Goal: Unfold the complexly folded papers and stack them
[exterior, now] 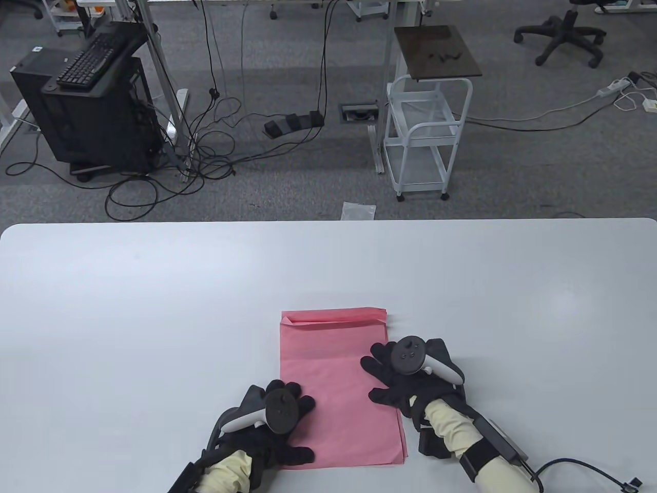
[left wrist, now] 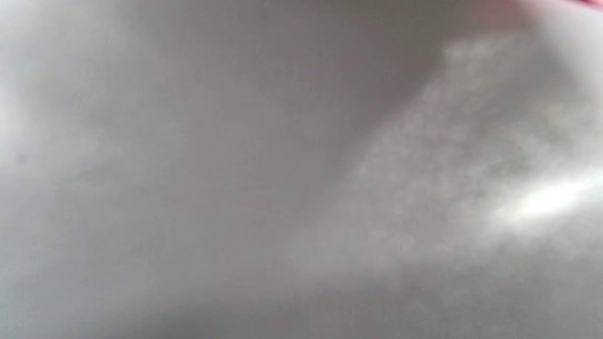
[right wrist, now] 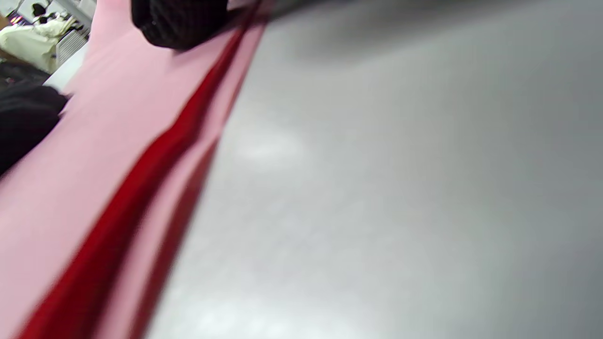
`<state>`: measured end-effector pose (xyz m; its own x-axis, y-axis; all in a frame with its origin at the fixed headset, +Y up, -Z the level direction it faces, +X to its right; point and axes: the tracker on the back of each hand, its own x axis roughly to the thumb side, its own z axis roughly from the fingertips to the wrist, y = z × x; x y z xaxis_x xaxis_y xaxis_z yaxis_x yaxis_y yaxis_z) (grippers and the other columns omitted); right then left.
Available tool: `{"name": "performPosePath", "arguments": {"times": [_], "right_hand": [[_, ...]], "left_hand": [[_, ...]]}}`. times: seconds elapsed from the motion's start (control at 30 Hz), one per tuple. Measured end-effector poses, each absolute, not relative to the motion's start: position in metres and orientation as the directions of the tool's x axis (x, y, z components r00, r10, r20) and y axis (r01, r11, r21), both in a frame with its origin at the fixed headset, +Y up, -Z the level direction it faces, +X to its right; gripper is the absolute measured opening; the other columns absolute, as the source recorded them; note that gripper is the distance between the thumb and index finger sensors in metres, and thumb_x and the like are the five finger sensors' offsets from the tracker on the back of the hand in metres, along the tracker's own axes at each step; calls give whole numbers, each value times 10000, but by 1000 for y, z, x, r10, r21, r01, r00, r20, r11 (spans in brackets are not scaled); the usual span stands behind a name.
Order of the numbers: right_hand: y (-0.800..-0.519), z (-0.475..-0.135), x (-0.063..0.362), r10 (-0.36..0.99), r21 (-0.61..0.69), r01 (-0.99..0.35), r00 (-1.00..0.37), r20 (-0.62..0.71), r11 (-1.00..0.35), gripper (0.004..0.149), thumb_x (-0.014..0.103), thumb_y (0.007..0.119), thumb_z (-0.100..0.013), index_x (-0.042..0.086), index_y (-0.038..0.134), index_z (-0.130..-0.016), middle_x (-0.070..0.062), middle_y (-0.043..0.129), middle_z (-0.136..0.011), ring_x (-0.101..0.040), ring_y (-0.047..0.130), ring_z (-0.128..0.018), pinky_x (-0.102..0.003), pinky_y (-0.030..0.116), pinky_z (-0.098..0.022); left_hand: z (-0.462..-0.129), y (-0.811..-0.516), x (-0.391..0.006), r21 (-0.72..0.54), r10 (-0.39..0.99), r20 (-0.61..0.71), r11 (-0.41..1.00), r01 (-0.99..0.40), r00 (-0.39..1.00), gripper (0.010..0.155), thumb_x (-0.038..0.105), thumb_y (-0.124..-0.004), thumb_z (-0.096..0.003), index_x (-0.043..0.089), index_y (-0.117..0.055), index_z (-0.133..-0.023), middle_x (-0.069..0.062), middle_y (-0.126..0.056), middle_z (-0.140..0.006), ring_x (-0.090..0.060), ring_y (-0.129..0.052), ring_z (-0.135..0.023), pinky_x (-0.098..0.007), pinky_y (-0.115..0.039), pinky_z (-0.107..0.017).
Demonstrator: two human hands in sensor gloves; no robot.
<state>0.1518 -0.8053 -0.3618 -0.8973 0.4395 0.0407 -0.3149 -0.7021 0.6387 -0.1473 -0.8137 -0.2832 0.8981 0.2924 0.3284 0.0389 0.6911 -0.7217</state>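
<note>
The pink paper (exterior: pixel 333 380), thin and limp, is pressed flat by both hands' spread fingers (exterior: pixel 377 359); nothing is gripped; its folded far edge is best pinched.

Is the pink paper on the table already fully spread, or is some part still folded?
Mostly spread flat, but not fully: the pink paper has a narrow strip along its far edge still folded over. Both hands rest on it.

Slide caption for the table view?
Both gloved hands rest on pink paper stack on the white table.
</note>
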Motion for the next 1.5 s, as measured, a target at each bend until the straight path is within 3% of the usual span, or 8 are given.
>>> {"name": "performPosePath", "arguments": {"times": [0.2,0.33,0.47,0.67,1.0,1.27,1.37,1.5], "right_hand": [[-789,-350,131,333,561,-181,-925,182,-808,637,470,624,-533,408,275,-1063,186,20,-1143,-75,-127,-1016,-478,-152,-661],[-788,-324,90,364,605,-43,-832,419,-795,710,549,626,-496,449,205,-1058,213,-15,-1135,-62,-140,-1017,-483,-159,-661],[-796,-336,71,289,633,85,-838,464,-770,715,555,641,-484,466,200,-1040,222,-5,-1126,-63,-114,-1024,-485,-150,-663],[-801,-393,81,357,683,-85,-895,267,-725,622,565,659,-478,600,284,-973,339,52,-1099,6,-85,-1017,-465,-153,-674],[-805,-458,118,425,631,-374,-902,-76,-680,564,536,664,-482,593,367,-957,393,87,-1080,106,-70,-1001,-428,-151,-690],[-794,-456,115,430,588,-389,-900,-76,-709,574,489,653,-505,485,388,-1014,291,134,-1132,-1,13,-1050,-463,-130,-695],[-779,-441,114,454,523,-369,-890,39,-768,647,516,628,-508,492,250,-1033,276,-1,-1118,4,-144,-1002,-457,-175,-666],[-760,-383,117,454,431,-326,-858,238,-842,675,528,625,-506,470,230,-1050,247,-27,-1119,-24,-175,-989,-471,-167,-661]], "left_hand": [[-283,-814,-147,-722,291,327,691,39,899,943,730,-570,-426,444,152,-959,136,347,-967,-224,348,-906,-523,199,-591],[-283,-814,-147,-722,293,327,691,38,899,942,729,-571,-426,445,153,-958,135,347,-966,-224,348,-905,-523,199,-590],[-283,-814,-147,-722,292,327,691,38,899,943,728,-572,-424,444,152,-958,134,347,-966,-224,347,-905,-524,198,-591],[-283,-814,-147,-721,294,328,692,37,898,944,722,-577,-423,439,147,-959,128,343,-967,-231,343,-905,-528,195,-589],[-283,-814,-147,-720,294,330,693,37,897,943,721,-574,-428,438,149,-962,126,345,-971,-231,343,-907,-528,195,-591],[-283,-814,-147,-719,294,324,694,33,899,943,723,-577,-425,443,145,-964,132,342,-974,-227,341,-911,-525,194,-595],[-283,-814,-147,-720,295,323,693,32,899,944,722,-579,-426,443,145,-964,133,341,-974,-226,340,-911,-525,195,-595],[-283,-814,-147,-721,297,325,692,32,898,942,722,-578,-429,441,145,-964,131,342,-972,-229,341,-908,-526,195,-592]]}}
